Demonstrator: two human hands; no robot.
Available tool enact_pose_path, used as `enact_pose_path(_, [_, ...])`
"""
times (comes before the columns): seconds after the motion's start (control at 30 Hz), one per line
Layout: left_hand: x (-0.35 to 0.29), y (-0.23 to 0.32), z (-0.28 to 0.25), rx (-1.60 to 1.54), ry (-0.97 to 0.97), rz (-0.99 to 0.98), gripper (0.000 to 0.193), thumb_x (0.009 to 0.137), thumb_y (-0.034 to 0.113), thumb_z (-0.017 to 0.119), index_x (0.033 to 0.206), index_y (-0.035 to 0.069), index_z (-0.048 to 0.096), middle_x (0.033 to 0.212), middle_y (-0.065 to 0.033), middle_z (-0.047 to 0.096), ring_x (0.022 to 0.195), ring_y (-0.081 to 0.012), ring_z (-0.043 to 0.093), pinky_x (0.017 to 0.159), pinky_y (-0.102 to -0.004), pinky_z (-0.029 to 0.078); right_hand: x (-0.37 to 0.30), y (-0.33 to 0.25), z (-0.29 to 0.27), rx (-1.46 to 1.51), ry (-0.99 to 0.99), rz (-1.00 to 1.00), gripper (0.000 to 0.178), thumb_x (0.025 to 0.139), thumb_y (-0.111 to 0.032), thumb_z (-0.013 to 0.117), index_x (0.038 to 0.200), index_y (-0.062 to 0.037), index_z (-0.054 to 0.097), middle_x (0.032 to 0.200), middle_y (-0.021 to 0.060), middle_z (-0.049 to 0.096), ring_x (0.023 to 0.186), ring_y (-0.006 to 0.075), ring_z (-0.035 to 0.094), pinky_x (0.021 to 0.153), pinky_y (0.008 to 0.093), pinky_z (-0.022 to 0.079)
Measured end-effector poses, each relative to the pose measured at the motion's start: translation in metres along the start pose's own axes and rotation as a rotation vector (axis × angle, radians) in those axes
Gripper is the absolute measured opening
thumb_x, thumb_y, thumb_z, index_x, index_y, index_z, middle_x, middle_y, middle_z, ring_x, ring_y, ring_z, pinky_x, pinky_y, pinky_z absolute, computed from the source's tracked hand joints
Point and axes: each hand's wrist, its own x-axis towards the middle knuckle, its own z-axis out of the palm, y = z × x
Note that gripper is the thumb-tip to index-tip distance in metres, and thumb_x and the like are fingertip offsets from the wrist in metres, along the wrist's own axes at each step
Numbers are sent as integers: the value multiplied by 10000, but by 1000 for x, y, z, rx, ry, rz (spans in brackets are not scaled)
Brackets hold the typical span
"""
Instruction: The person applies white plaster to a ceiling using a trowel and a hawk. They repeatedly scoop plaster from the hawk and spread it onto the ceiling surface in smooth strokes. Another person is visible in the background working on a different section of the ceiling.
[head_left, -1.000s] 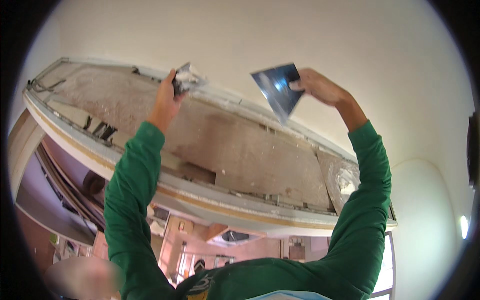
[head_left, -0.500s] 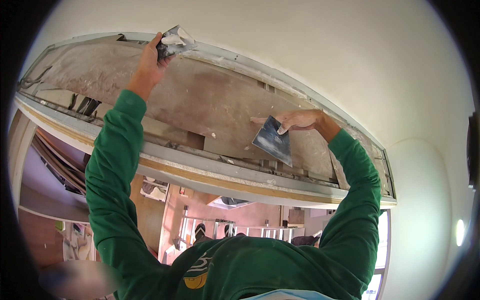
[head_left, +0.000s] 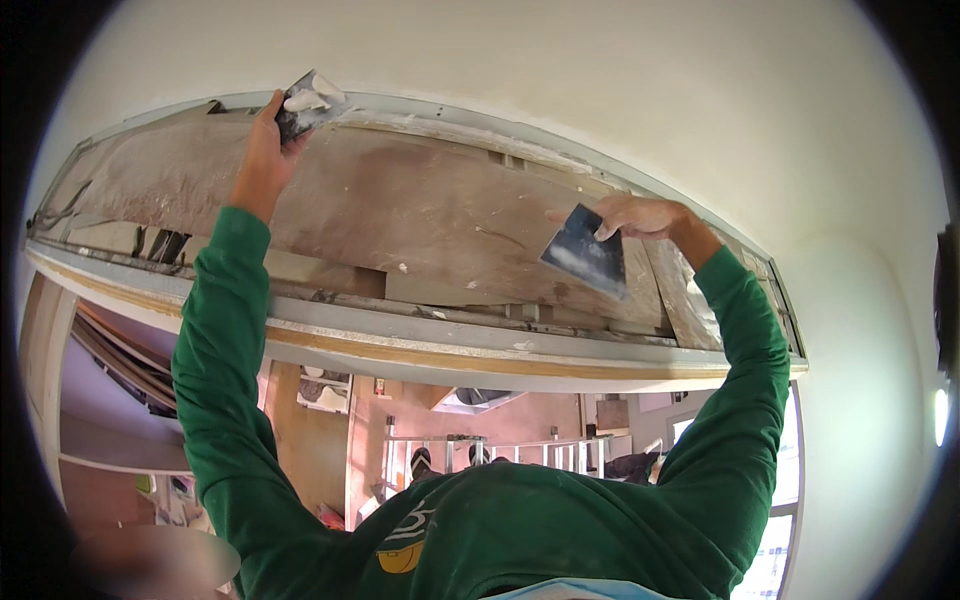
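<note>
My left hand [head_left: 268, 150] is raised at the upper left, its fingers closed round a small dark putty knife [head_left: 298, 122]. White filler [head_left: 312, 95] lies in a lump on that blade. At the right, my right hand [head_left: 640, 218] pinches a wider dark putty knife [head_left: 588, 256] by its upper edge, thumb on the near face. Its blade is smeared with white and hangs downward over the dusty brown board [head_left: 400, 205]. The two blades are well apart. Part of the right hand's fingers is hidden behind the blade.
A pale metal and wood ledge [head_left: 480, 350] runs along the board's near side. Smooth off-white plaster [head_left: 600, 80] curves beyond its far frame. Below are a metal ladder [head_left: 560, 455], my shoes [head_left: 420, 460] on it and shelving [head_left: 120, 350] at lower left. A dark gap [head_left: 170, 245] opens in the board.
My right hand has moved right and slightly up with its putty knife, whose blade has turned. The left hand and its loaded knife sit slightly lower and farther left in view.
</note>
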Motion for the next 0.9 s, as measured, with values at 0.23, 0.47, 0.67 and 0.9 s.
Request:
enact_pose_path(0.23, [7, -16, -6, 0, -97, -75, 264, 985, 298, 606, 1096, 59, 608, 1075, -57, 687, 960, -172, 683, 807, -298, 580, 8, 89, -33, -162, -52, 283, 415, 862, -173, 659, 1228, 14, 596, 1221, 54, 590, 1133, 153, 498, 1011, 319, 393])
enact_pose_path(0.47, [9, -10, -14, 8, -107, 35, 359, 1006, 402, 545, 1112, 70, 632, 1092, -51, 703, 970, -181, 690, 795, -307, 575, -45, 21, -11, 259, 218, -134, 416, 880, -147, 648, 1251, 22, 567, 1111, 50, 658, 1020, 146, 606, 950, 325, 456])
enact_pose_path(0.67, [-89, -3, 75, 309, 17, 668, 587, 1030, 481, 470, 1202, -71, 566, 1106, -109, 637, 966, -180, 600, 862, -288, 472, -52, -20, 42, 714, 478, -526, 241, 947, -198, 607, 1140, -54, 593, 1080, 48, 664, 820, 119, 645, 652, 266, 495])
enact_pose_path(0.9, [-138, -7, 54, 505, -31, 1430, 683, 1058, 507, 318, 1182, -116, 569, 1082, -169, 638, 914, -234, 595, 798, -312, 491, -25, -90, 140, 999, 233, -601, 122, 946, -118, 627, 1021, -25, 604, 982, 53, 640, 825, 153, 633, 651, 274, 545])
